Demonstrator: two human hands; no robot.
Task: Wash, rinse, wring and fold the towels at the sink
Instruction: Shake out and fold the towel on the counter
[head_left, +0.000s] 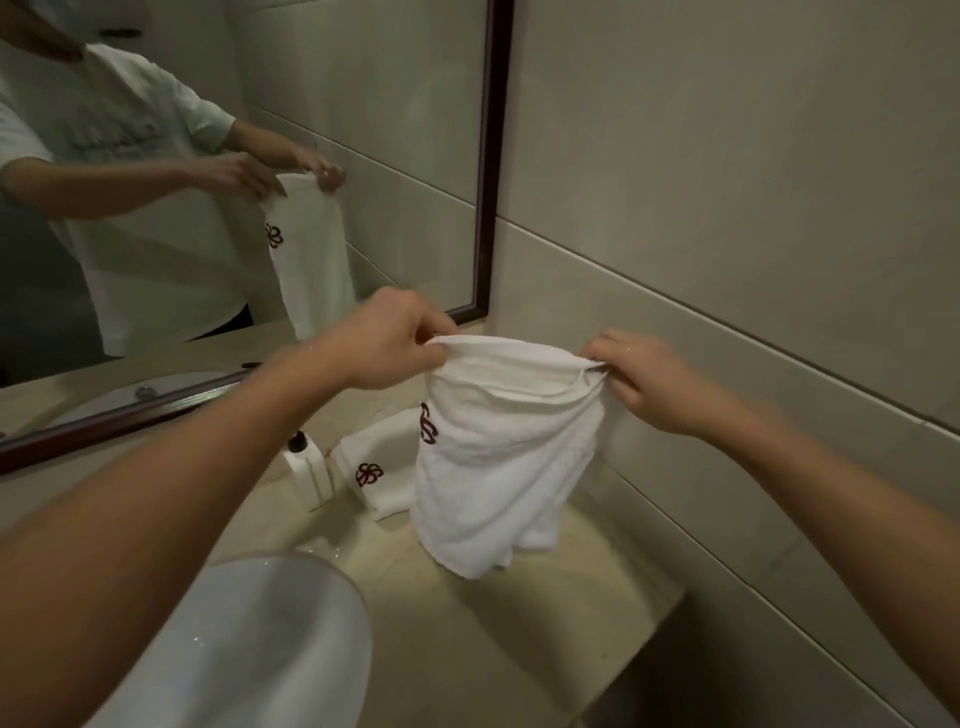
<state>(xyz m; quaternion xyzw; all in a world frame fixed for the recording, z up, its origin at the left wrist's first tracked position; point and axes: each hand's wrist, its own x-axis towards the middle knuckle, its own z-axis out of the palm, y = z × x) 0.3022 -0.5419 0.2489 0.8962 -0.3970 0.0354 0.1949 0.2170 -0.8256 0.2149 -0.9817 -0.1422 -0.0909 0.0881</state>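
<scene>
A white towel (498, 457) with a dark red flower logo hangs doubled over the counter, its lower end touching the beige countertop. My left hand (395, 343) pinches its top left corner. My right hand (644, 382) pinches the top right corner. Both hands hold the top edge stretched at about the same height. A second white towel (374, 467) with the same logo lies folded on the counter behind it, against the wall. The white sink basin (270, 644) sits at the lower left.
A white pump bottle (306, 465) stands on the counter beside the folded towel. A dark-framed mirror (491, 156) covers the left wall and reflects a person holding the towel. Tiled wall runs along the right. The beige countertop (519, 639) ends at a front edge lower right.
</scene>
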